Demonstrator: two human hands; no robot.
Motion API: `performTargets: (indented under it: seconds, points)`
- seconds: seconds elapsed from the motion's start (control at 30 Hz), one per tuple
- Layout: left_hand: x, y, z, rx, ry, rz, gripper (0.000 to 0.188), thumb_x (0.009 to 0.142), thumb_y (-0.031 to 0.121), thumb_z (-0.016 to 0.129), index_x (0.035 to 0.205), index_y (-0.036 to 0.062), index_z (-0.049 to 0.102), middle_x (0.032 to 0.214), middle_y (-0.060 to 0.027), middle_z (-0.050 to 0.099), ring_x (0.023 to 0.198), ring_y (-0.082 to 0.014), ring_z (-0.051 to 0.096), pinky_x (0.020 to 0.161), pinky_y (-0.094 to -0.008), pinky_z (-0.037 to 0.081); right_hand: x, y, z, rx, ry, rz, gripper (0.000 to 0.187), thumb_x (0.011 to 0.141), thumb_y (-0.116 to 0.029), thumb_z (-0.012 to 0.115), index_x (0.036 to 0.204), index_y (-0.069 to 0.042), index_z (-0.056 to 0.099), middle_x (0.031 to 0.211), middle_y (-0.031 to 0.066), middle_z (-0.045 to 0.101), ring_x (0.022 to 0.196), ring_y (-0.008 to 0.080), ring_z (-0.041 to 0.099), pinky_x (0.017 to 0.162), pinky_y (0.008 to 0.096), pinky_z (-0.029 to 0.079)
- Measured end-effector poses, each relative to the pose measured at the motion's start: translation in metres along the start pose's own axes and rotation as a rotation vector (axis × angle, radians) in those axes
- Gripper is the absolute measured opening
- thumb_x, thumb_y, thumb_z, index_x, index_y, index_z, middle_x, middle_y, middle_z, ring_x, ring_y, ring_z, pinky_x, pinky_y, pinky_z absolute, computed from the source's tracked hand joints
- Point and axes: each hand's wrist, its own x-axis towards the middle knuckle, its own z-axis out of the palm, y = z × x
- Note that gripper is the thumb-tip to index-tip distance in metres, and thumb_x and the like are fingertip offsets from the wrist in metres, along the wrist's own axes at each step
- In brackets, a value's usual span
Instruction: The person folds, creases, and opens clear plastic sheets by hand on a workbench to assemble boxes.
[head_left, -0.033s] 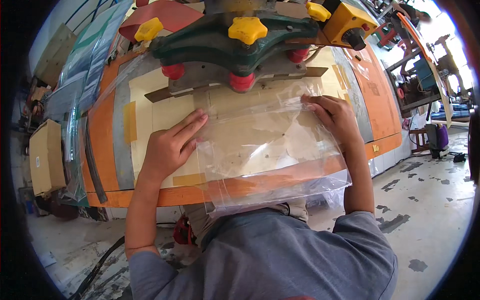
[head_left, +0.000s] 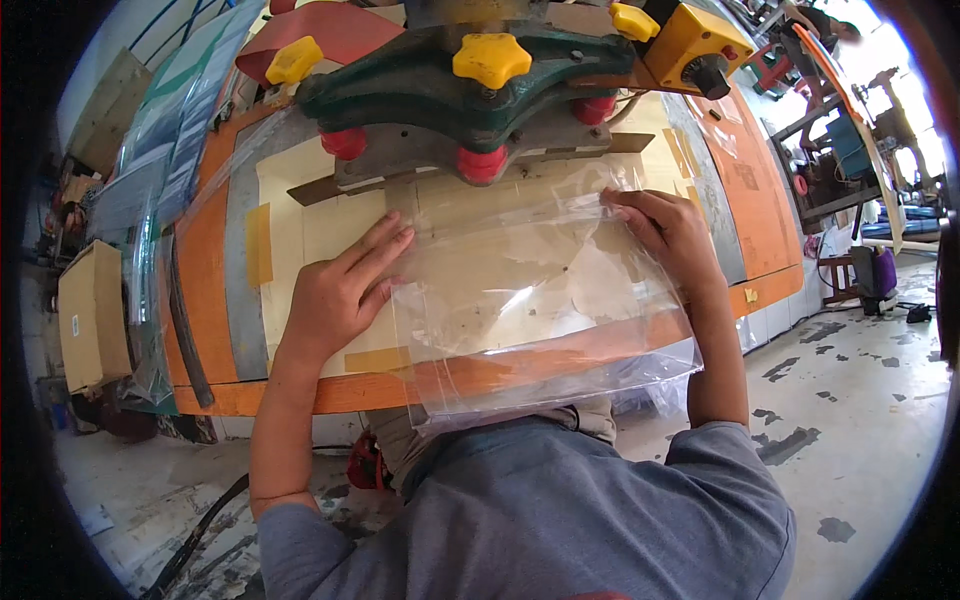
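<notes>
A clear plastic sheet (head_left: 520,300), layered and creased, lies across the work surface and hangs over its front edge toward my lap. Its far edge reaches the heat-press head (head_left: 480,110), a dark green casting with yellow star knobs and red spacers above a metal bar. My left hand (head_left: 345,285) rests flat at the sheet's left edge, fingers stretched out and slightly apart. At the far right corner, my right hand (head_left: 665,230) has thumb and fingers pinched on the sheet. How the far edge sits under the bar is partly hidden.
The orange table (head_left: 745,190) carries a cream pad (head_left: 310,240) held by tape. A yellow control box (head_left: 700,50) with a black knob stands at the back right. Plastic sheets (head_left: 170,130) are piled on the left, above a cardboard box (head_left: 92,315).
</notes>
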Motion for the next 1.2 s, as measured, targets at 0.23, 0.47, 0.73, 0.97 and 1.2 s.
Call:
performTargets:
  seconds: [0.23,0.47,0.73,0.97,1.2]
  points:
    - [0.0008,0.0032,0.0003,0.009,-0.02,-0.083,0.073,0.081,0.012,0.074,0.15,0.017,0.053,0.154,-0.0064,0.054,0.131,-0.0326,0.06,0.101,-0.0426,0.056,-0.0006,0.0013,-0.001,-0.058,-0.038,0.011,0.029,0.099,-0.03,0.066,0.124,-0.015,0.071,0.092,0.0165,0.074,0.08,0.0361,0.071,0.073,0.0457,0.054]
    - [0.0027,-0.0006,0.0043,0.109,0.043,-0.005,0.07,0.08,0.016,0.078,0.147,0.0147,0.055,0.153,-0.0027,0.055,0.119,-0.0288,0.067,0.089,-0.0385,0.06,-0.0008,0.0011,-0.0004,-0.144,-0.036,0.105,0.043,0.1,-0.041,0.064,0.136,-0.018,0.064,0.08,0.019,0.07,0.077,0.0374,0.069,0.071,0.0478,0.052]
    - [0.0023,-0.0008,0.0033,0.092,0.05,-0.001,0.07,0.081,0.017,0.078,0.147,0.0147,0.055,0.152,-0.0034,0.057,0.121,-0.0291,0.066,0.091,-0.0385,0.059,-0.0005,-0.0013,-0.0018,-0.218,-0.035,0.179,0.047,0.1,-0.048,0.062,0.138,-0.021,0.065,0.071,0.0171,0.067,0.074,0.0368,0.069,0.07,0.0475,0.051]
    - [0.0016,-0.0001,0.0031,0.081,0.036,-0.019,0.07,0.081,0.018,0.079,0.147,0.0155,0.055,0.151,-0.0035,0.057,0.121,-0.0296,0.066,0.091,-0.0392,0.059,0.0008,-0.0011,-0.0015,-0.216,-0.03,0.185,0.048,0.1,-0.052,0.06,0.135,-0.021,0.068,0.067,0.0172,0.067,0.07,0.0371,0.069,0.069,0.0481,0.051]
    - [0.0027,0.0012,0.0031,0.084,0.035,-0.029,0.07,0.08,0.016,0.079,0.147,0.0159,0.056,0.15,-0.0038,0.058,0.122,-0.0291,0.065,0.091,-0.039,0.059,0.0016,0.0026,0.0017,-0.186,-0.021,0.169,0.047,0.1,-0.052,0.059,0.134,-0.021,0.068,0.068,0.0171,0.067,0.07,0.0368,0.069,0.068,0.0483,0.051]
